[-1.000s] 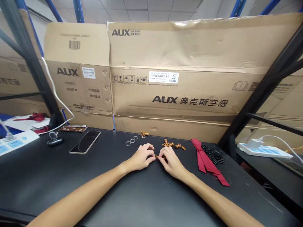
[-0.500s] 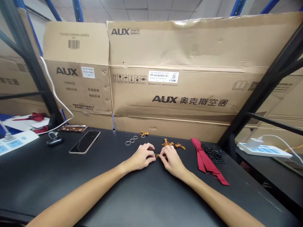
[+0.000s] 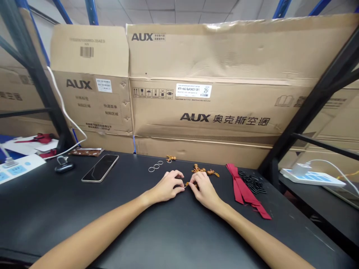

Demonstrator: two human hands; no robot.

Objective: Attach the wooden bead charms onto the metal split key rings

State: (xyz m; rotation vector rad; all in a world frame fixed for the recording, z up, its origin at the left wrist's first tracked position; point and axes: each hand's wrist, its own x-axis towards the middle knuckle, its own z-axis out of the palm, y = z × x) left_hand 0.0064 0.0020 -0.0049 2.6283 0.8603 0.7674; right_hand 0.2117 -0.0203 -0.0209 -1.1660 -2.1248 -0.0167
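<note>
Head view: a small metal ring is pinched between thumb and finger of the left hand, and a yellow cord is pinched just beside it by the right hand. Both are held low over the black table; whether the cord already passes through the ring cannot be told. The ring is best steadied by its edge, with the cord gripped close to it and kept untwisted, both wrists being rested for control. Wooden charms lie just beyond the right hand and loose rings beyond the left; neither should be brushed.
</note>
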